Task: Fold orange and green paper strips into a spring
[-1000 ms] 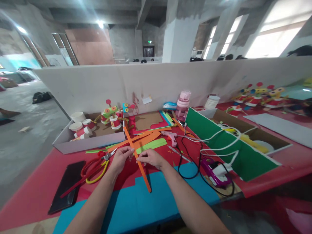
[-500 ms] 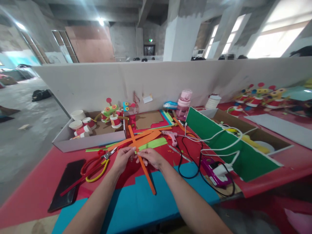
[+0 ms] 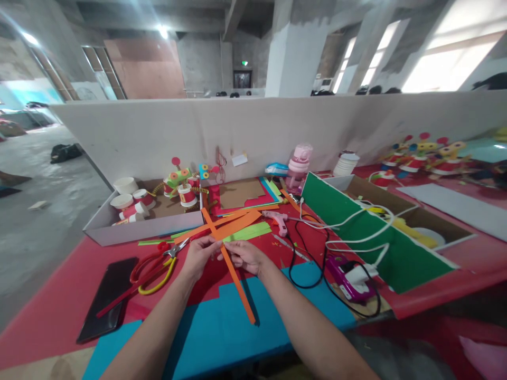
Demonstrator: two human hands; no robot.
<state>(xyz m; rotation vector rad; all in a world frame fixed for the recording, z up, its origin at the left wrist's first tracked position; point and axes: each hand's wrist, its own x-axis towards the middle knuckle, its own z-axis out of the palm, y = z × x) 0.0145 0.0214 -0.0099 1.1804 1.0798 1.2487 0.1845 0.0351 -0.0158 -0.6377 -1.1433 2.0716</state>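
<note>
Between my two hands is a long orange paper strip, slanting from the upper left down to the lower right over the blue sheets. My left hand pinches it near its middle from the left. From the right, my right hand pinches it at almost the same spot, fingertips close to the left ones. Behind the hands lie wider orange paper and light green strips. Pliers with red and yellow handles and a dark tablet are left of my left hand.
A pink glue gun lies behind my right hand, its black cord looping to a purple power strip. A white box with cups and a paper figure stands back left. A green-sided box is at the right.
The orange strip has turned slightly: its upper end has moved left and its lower end a little down and right. Both hands keep their pinch at nearly the same place.
</note>
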